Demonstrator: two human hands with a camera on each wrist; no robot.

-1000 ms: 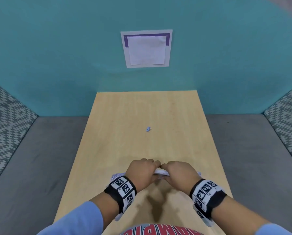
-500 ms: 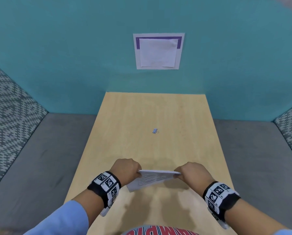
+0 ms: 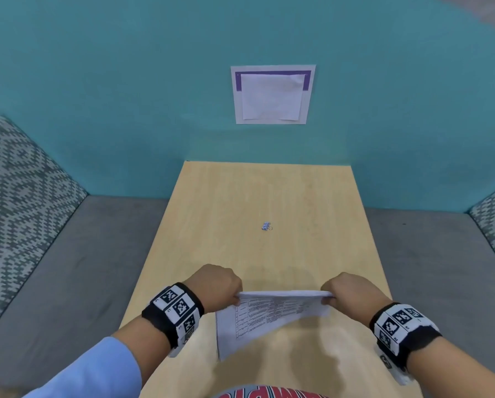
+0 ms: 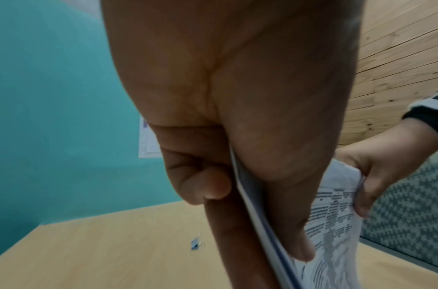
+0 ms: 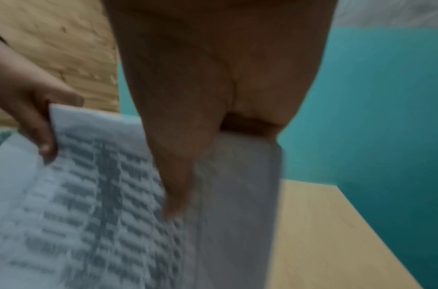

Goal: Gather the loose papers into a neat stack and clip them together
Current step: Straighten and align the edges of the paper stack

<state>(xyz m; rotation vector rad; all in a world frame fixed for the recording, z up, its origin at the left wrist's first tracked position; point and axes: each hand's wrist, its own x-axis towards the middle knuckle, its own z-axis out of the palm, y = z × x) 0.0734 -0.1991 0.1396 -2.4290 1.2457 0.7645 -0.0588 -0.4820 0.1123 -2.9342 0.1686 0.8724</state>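
Papers (image 3: 265,314) now hang lifted between my left hand (image 3: 215,285) and right hand (image 3: 351,294), each pinching a top corner; hands have spread apart, clip (image 3: 266,226) untouched.

Print on the papers (image 3: 265,314) is too small to read in head view & smeared by blur in right wrist view, so the wording can't be made out. Left hand (image 3: 216,285) & right hand (image 3: 351,293) hide the sheet edges they pinch, and the fingertips behind the pages are out of sight. Binder clip (image 3: 266,226), well beyond both hands, is too tiny for detail.
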